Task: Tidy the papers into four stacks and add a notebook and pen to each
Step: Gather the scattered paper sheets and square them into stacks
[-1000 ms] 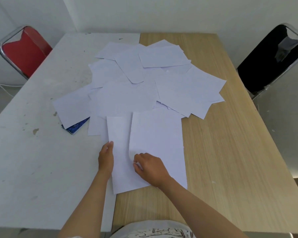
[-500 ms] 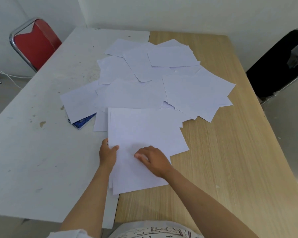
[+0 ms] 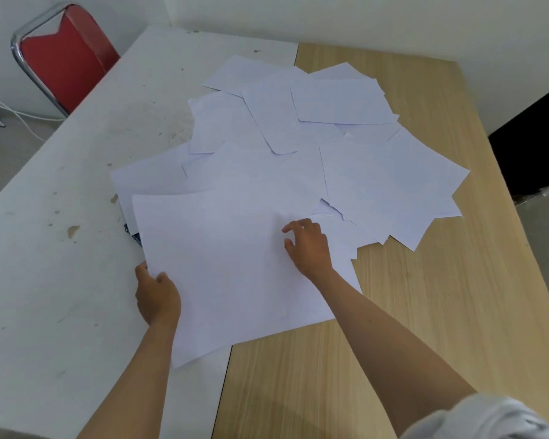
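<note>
I count two tables pushed side by side: a scuffed white table at nine o'clock and a pale wood-grain table at three o'clock. Across their seam lies a loose heap of white paper sheets, overlapping too much for an exact count; roughly a dozen edges show. One dark blue notebook peeks out from under the sheets at nine o'clock, only a sliver visible. I see no pen. One red chair with a chrome frame stands at eleven o'clock.

My left hand pinches the left edge of the near top sheet, thumb on top, fingers curled beneath. My right hand rests on that sheet at its right side, fingers loosely spread and bent, tips pressing the paper.

Compared with half a second ago, the gripped sheets have swung leftward and now cover most of the notebook, and my hands are farther apart.
</note>
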